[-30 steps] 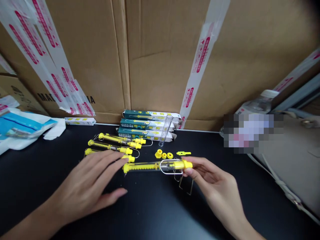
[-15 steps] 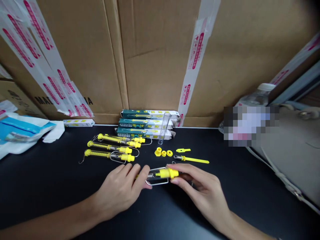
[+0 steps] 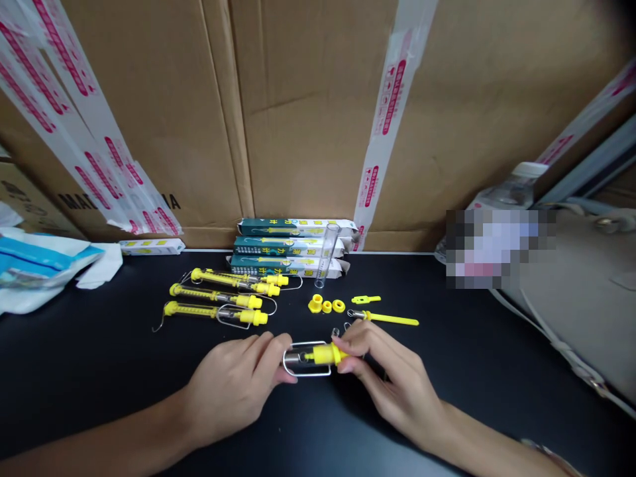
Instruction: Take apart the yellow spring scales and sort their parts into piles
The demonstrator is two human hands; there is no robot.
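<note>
Between my two hands, low over the black table, lies a spring scale [image 3: 322,354] with a yellow end cap, a clear tube and a wire loop. My left hand [image 3: 238,377] wraps round its tube, hiding most of the scale's left part. The thumb and fingers of my right hand [image 3: 392,371] pinch the yellow cap at the other end. Just beyond the hands are loose parts: a yellow flanged cap [image 3: 315,304], small yellow rings [image 3: 338,306], a flat yellow piece [image 3: 366,299] and a yellow rod with a spring [image 3: 390,319].
Several assembled spring scales [image 3: 213,311] lie at left. Behind the parts, a clear tube [image 3: 326,255] leans on printed boxes [image 3: 283,246]. A large cardboard box [image 3: 308,119] walls off the back. At right are a plastic bottle [image 3: 517,189] and a beige bag [image 3: 581,285]; plastic packaging [image 3: 44,265] lies left.
My right fingers have shifted slightly on the yellow cap. The wire loop now shows more broadly around the scale, which has turned a little. The view has moved slightly.
</note>
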